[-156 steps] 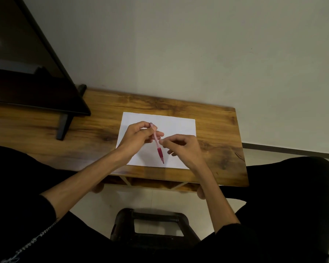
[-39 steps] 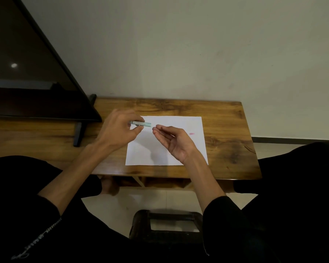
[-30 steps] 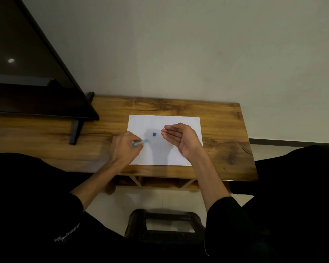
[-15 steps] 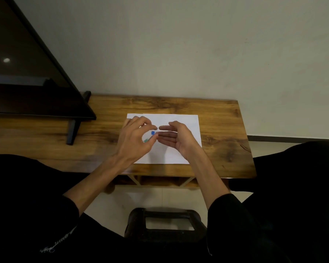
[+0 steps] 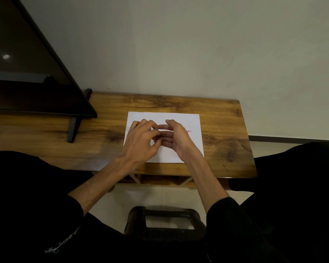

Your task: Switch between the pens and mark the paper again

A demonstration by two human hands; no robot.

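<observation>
A white sheet of paper lies on a wooden table. Both hands hover over it and meet at its middle. My left hand has its fingers curled, with thumb and forefinger pinched together against the fingers of my right hand. What they pinch is hidden behind the fingers. My right hand stands on edge, palm facing left, fingers held straight. The tip of a pink pen pokes out on the paper just behind my right hand.
A dark flat screen on a black foot stands on the table's left part. The pale wall runs right behind the table. A black stool is on the floor between my knees.
My left hand has closed in on my right hand's fingers. The small blue piece and the greenish pen part seen half a second ago are now hidden.
</observation>
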